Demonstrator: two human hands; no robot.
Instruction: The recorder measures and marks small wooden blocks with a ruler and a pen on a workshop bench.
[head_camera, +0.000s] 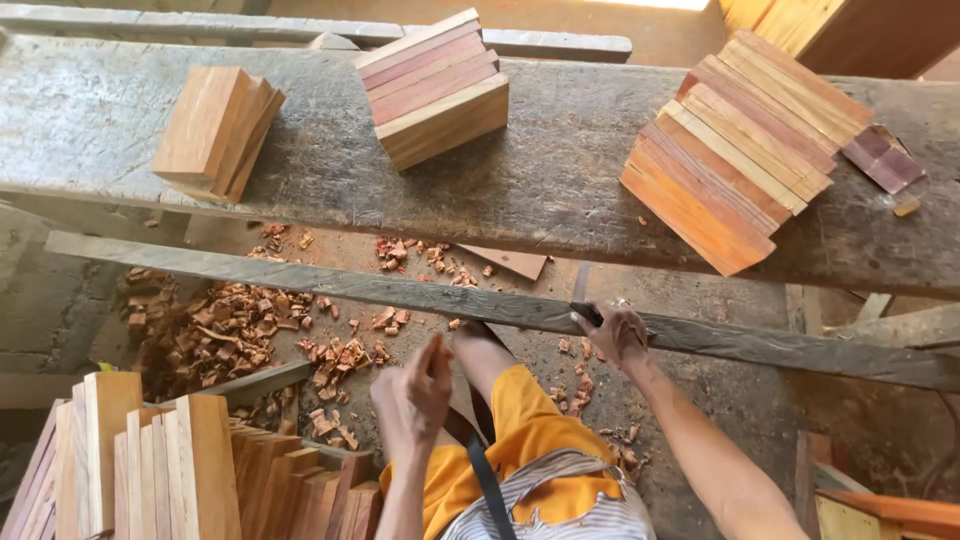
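Note:
My right hand (614, 332) rests on a long grey wooden rail (300, 280) that runs below the workbench, and it grips a small dark object whose kind I cannot tell. My left hand (412, 392) hangs in the air above my knee with the fingers loosely together and nothing in it. Below the hands I see my yellow shorts (520, 430) and a striped shirt. Upright wooden slats (180, 465) stand close to my left hand at the lower left.
A weathered grey workbench (560, 170) carries three stacks of cut wooden blocks: a small one (215, 130) on the left, one (435, 88) in the middle, a wide fanned one (745, 145) on the right. Red wood chips (225, 330) litter the floor.

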